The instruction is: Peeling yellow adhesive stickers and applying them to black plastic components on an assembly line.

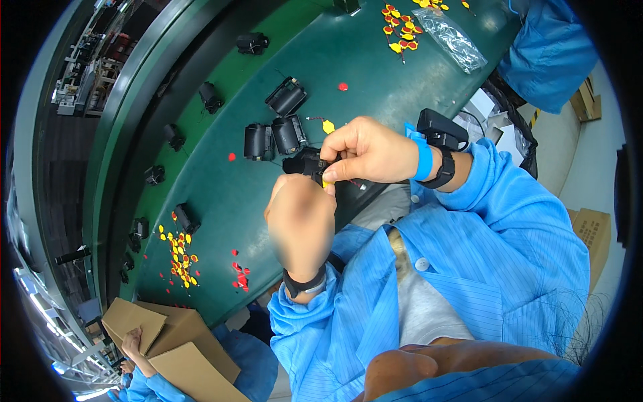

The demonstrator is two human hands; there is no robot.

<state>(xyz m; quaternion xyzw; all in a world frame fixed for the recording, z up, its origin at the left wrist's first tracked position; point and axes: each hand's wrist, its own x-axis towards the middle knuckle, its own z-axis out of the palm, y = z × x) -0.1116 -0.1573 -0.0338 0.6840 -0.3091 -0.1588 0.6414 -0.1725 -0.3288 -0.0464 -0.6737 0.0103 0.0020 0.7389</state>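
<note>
My left hand (pixel 301 218) and my right hand (pixel 365 151) meet above the green table (pixel 375 87), both gripping one small black plastic part (pixel 305 164). My right fingers pinch a small yellow piece with a thin wire (pixel 326 181) at the part's near side. Just beyond lie two similar black cylindrical parts (pixel 274 137) side by side, a third (pixel 287 97) behind them, and a loose yellow disc with a wire (pixel 328 126). Both wrists wear black bands, and the right also has a blue strap.
Several black parts ride the dark conveyor strip (pixel 174 137) at left. Yellow and red small pieces are scattered at near left (pixel 181 258) and far centre (pixel 400 30). A clear plastic bag (pixel 459 40) lies far right. Another person handles cardboard boxes (pixel 171 342) at lower left.
</note>
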